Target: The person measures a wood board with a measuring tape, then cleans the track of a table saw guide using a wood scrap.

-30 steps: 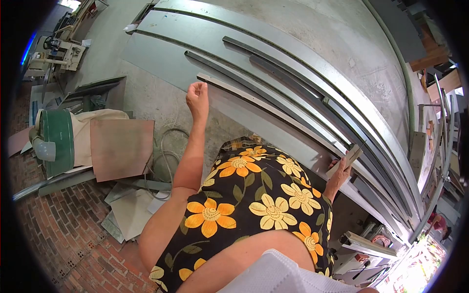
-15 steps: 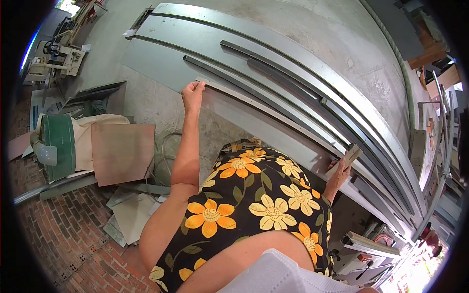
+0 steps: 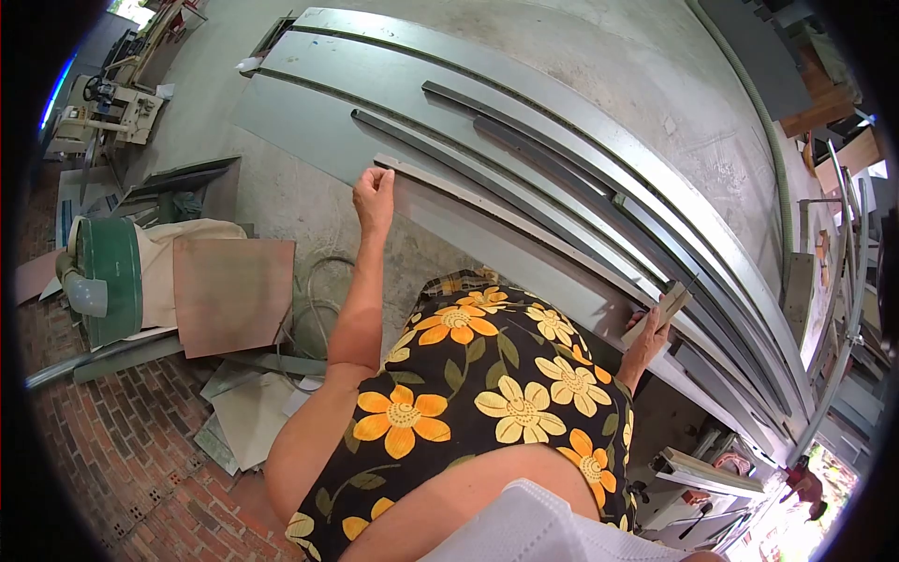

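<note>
Several long grey panels (image 3: pixel 281 122) lie side by side, with dark narrow bars (image 3: pixel 524 150) on top. My left hand (image 3: pixel 374 195) is closed at the near end of a long thin strip (image 3: pixel 478 201); its fingers are pressed together, and what they pinch is too small to make out. On the right, my right hand (image 3: pixel 648 339) grips a flat light wooden block (image 3: pixel 667 309) near the strip's far part. A thin dark point sticks out beyond the block.
A green-and-cream machine (image 3: pixel 112 281) and a brown board (image 3: pixel 234 298) are at the left, above a brick floor (image 3: pixel 131 421). Metal pipes (image 3: pixel 847 281) rise at the right. Another person (image 3: pixel 803 487) is in the far lower right.
My left hand has moved slightly down from the strip's end, and the small pale piece at its fingertips no longer shows. My right hand has barely moved.
</note>
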Demonstrator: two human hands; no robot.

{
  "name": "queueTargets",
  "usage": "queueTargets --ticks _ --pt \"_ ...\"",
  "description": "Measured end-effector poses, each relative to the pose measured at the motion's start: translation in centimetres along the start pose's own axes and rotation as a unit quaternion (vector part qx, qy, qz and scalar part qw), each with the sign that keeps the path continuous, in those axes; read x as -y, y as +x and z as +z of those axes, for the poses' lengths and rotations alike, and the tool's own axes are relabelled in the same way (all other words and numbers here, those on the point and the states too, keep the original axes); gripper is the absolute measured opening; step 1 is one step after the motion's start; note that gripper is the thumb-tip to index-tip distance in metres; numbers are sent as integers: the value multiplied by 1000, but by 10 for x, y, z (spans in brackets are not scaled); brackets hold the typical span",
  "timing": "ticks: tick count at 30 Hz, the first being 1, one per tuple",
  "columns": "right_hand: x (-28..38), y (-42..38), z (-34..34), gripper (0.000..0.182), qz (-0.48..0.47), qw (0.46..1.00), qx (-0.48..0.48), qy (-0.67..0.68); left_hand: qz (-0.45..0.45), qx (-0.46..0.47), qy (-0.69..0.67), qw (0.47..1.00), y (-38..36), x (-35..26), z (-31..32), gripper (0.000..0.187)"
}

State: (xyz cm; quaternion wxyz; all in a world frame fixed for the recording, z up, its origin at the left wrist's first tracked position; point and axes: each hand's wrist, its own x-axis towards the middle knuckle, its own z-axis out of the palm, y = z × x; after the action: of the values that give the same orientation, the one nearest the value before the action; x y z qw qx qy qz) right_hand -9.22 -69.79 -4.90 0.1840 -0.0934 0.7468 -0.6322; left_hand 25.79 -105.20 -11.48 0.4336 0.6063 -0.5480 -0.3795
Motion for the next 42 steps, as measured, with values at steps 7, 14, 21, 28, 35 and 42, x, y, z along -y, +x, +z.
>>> queueTargets --ticks 7,14,21,28,35,42 --pt "-2 1 1 40 -6 1000 -3 3 5 -28 46 999 -24 -21 8 22" --pt "-2 1 0 40 0 1000 0 -3 -29 -31 101 994 6 -14 0 25" --pt "1 -1 2 41 -3 1000 -1 -3 -85 43 16 995 18 -11 -3 20" --pt "-4 1 0 42 -13 1000 -1 0 -72 92 -27 993 22 -4 -9 14" --pt "0 0 1 39 -3 1000 2 -3 -39 88 13 995 19 -7 -14 15" --pt "-7 3 -1 39 -17 1000 2 8 -28 31 18 999 10 -6 -8 15"
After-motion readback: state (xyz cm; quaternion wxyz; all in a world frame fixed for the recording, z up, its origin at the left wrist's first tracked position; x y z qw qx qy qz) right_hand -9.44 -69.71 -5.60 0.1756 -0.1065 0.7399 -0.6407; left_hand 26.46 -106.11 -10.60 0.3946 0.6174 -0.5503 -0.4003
